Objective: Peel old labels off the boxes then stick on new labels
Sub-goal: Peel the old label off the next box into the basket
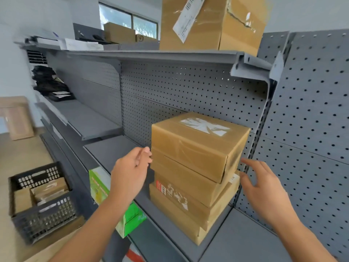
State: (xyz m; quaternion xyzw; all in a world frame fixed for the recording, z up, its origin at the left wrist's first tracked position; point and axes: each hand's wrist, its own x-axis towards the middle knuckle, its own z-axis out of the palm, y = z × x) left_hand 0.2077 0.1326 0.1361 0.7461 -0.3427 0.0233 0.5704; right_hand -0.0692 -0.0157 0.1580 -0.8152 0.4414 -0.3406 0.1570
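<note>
A stack of three brown cardboard boxes stands on the grey shelf [117, 148]. The top box [196, 144] carries torn white label remains [205, 126] on its lid. The middle box [181, 184] and the bottom box [179, 214] show a red and white printed patch on the left face. My left hand [130, 173] is at the left side of the stack, fingertips touching the top box's lower edge. My right hand [262, 184] hovers with spread fingers just right of the stack, holding nothing.
A large box [213, 25] with a half-peeled white label [187, 17] sits on the upper shelf. A green carton [105, 188] stands below the shelf front. A black crate [43, 201] with small parcels is on the floor at left. Perforated grey panels [311, 110] close the right.
</note>
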